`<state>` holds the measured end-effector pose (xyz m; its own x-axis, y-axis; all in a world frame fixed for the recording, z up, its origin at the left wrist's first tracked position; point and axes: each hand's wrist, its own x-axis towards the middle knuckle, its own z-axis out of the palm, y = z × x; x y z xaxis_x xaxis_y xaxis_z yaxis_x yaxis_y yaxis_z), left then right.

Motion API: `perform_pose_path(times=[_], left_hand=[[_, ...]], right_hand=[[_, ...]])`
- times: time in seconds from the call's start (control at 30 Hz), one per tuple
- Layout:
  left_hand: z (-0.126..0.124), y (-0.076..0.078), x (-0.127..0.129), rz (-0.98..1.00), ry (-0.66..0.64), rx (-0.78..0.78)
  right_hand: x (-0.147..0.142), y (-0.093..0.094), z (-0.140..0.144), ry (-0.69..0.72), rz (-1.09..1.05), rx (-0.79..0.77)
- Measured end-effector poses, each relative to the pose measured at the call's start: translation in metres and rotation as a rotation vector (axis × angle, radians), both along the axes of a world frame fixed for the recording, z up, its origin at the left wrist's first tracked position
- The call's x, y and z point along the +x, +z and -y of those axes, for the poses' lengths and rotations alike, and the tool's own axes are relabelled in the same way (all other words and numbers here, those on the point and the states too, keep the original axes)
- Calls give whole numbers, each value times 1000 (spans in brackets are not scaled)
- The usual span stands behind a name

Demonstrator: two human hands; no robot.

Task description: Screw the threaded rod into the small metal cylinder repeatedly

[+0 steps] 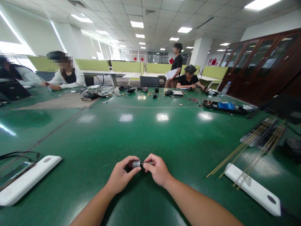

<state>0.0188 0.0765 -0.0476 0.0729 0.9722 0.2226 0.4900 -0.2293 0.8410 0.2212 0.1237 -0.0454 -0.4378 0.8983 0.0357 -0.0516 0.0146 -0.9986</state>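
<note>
Table: your green table (150, 131).
Seven o'clock: white bar (25, 180).
Four o'clock: white bar (252, 188).
Three o'clock: brass rods (244, 147).
One o'clock: black tray (225, 108).

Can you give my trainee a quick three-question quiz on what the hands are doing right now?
1. True or false: both hands grip one small metal cylinder.
2. Which lies nearest the right hand? A) water bottle B) thin brass rods C) laptop
3. What flat white thing lies left of the left hand?

Key
1. True; the fingers of both hands pinch it above the green table.
2. B, the thin brass rods.
3. A long white bar.
</note>
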Motion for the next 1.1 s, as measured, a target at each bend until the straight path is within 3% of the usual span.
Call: perform_pose_path(times=[1.1], left_hand=[[-2, 3, -6, 3, 36, 13]], right_hand=[[-1, -5, -4, -25, -54, -38]])
